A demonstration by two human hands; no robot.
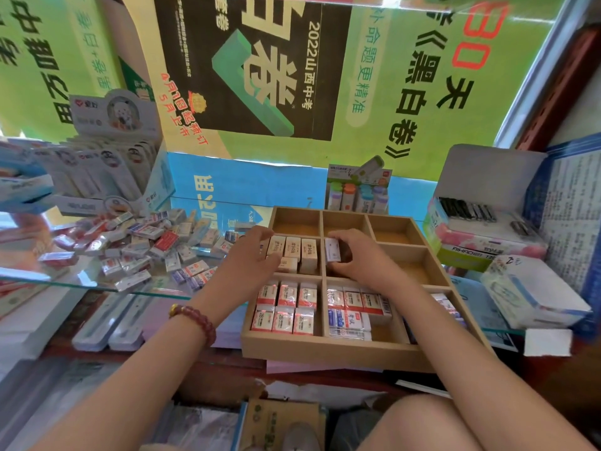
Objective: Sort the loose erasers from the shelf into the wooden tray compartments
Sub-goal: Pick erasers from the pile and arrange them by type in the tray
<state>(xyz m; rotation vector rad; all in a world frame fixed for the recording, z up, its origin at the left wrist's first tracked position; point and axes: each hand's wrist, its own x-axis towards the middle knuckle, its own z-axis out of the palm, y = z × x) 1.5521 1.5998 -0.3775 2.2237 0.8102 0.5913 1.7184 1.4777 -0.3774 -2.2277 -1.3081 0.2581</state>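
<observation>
Snugly inside right hand (361, 260), white eraser (332, 250), above wooden tray (325, 351).

A black exam-paper poster (247, 70) printed "2022" hangs among green banners (406, 76) at the back. At left stands a display carton (113, 151) topped with a cartoon dog, and behind centre is a small display box of colour-capped items (357, 190). At right, an open box of slim black items (468, 208) rests on a pink floral AIHAO box (487, 244), near a white-and-blue packet (533, 294).
</observation>
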